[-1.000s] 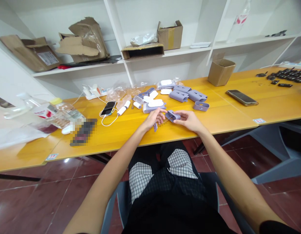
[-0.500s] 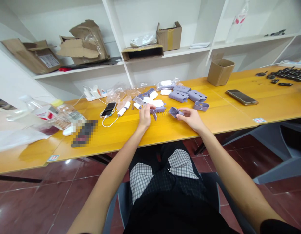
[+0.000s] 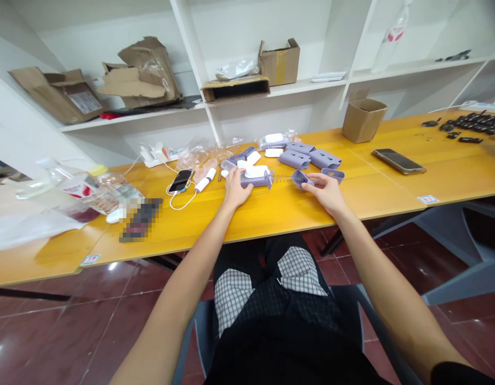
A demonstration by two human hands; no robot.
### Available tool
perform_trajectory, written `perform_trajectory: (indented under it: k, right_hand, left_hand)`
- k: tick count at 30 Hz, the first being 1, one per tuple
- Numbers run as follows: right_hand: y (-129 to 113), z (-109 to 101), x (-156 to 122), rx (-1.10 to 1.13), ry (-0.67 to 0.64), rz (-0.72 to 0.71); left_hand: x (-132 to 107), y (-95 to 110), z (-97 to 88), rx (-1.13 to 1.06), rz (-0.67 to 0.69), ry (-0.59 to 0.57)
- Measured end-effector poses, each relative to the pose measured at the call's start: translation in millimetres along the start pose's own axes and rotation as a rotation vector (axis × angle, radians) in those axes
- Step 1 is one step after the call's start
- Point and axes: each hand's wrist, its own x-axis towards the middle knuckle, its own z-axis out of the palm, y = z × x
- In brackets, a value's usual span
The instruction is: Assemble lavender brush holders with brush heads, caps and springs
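Note:
My left hand [image 3: 236, 188] is closed round the left end of a purple perforated casing [image 3: 254, 182], thumb along its near side. White oval parts [image 3: 256, 171] lie on or just behind this casing. At its right end stands a small purple end plate [image 3: 269, 179]. A thin coil spring [image 3: 283, 178] stretches from near the plate to a hollow purple cap [image 3: 300, 178]. That cap is pinched between the thumb and fingers of my right hand [image 3: 326, 191]. Just behind the right hand rests another purple oval ring piece [image 3: 334, 174].
Purple perforated sleeves [image 3: 295, 159] lie behind my hands, near clear plastic wrap [image 3: 195, 155]. A phone with a white cable [image 3: 180, 181] is at left, another phone [image 3: 397, 160] at right. Bottles [image 3: 77, 184] stand far left, and a cardboard box [image 3: 363, 120] stands behind.
My left hand has moved from the small end plate onto the casing's left end. My right hand has shifted right with the cap, and the spring now spans the casing and cap.

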Motion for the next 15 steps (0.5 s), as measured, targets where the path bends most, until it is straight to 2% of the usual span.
perform_trajectory:
  k: [5, 10, 15]
  right_hand:
    - [1, 1, 0, 0.017, -0.004, -0.029]
    - [4, 0, 2, 0.028, 0.011, -0.022]
    - [7, -2, 4, -0.006, 0.011, -0.044]
  left_hand:
    - [14, -14, -3.3, -0.018, 0.12, -0.105]
    - [14, -12, -8.8, -0.019, 0.183, -0.166]
    - [9, -14, -21.1, -0.139, 0.146, -0.301]
